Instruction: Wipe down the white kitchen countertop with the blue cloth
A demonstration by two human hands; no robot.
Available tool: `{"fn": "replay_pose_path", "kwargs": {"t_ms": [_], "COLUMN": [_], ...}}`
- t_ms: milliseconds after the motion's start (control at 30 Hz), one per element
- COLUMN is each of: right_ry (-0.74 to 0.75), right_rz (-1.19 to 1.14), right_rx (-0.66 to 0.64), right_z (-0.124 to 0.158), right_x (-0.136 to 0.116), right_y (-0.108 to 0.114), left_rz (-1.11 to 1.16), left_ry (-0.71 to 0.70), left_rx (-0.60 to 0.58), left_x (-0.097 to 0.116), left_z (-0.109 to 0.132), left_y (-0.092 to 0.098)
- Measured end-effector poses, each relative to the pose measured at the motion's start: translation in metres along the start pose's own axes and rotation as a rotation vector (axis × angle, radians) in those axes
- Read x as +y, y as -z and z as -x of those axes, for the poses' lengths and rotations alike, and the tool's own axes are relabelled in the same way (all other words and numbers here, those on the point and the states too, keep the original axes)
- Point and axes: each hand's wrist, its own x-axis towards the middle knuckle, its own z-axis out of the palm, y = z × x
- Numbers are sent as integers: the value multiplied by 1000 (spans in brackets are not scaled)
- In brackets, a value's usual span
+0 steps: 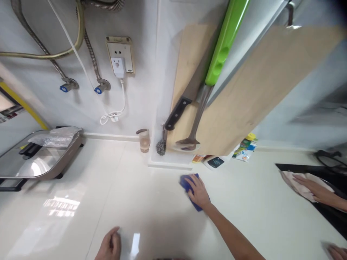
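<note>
My right hand (199, 191) presses down on a blue cloth (187, 181) lying on the glossy white countertop (130, 195), close to the wall corner. Its fingers are spread over the cloth and hold it against the surface. My left hand (110, 245) rests on the counter at the bottom edge, fingers loosely laid down, with nothing in it. At the right, another person's hand (316, 187) lies on a pinkish cloth (294, 182) on a black hob (328, 213). Part of another hand (336, 251) shows in the bottom right corner.
An electric skillet (40, 159) with a glass lid stands at the left. A small glass (144, 140) and a steel scourer (161, 146) sit by the wall corner. A knife (179, 112), a ladle, wooden boards (260, 94) and a green board (225, 43) hang above bottles (217, 161).
</note>
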Motion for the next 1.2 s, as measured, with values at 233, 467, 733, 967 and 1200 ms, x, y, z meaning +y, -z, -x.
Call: {"fn": "replay_pose_path", "kwargs": {"t_ms": [233,467,733,967,1200], "right_ry": [-334,-517,-720,-630,-445], "right_rz": [234,361,437,332,98], "right_rx": [118,231,229,92,-31], "right_z": [130,198,180,133,57], "right_x": [8,-36,-118,-212,-275], "right_y": [24,33,25,9,-10], "left_rz": [-37,45,-142,-104,-95], "left_ry": [-197,-527,-447,-346,-320], "left_rx": [-12,118,171,211,186], "left_x": [3,-8,4,0,1], "left_z": [3,-46,-145,-167,-166], "left_y": [5,36,85,74,78]}}
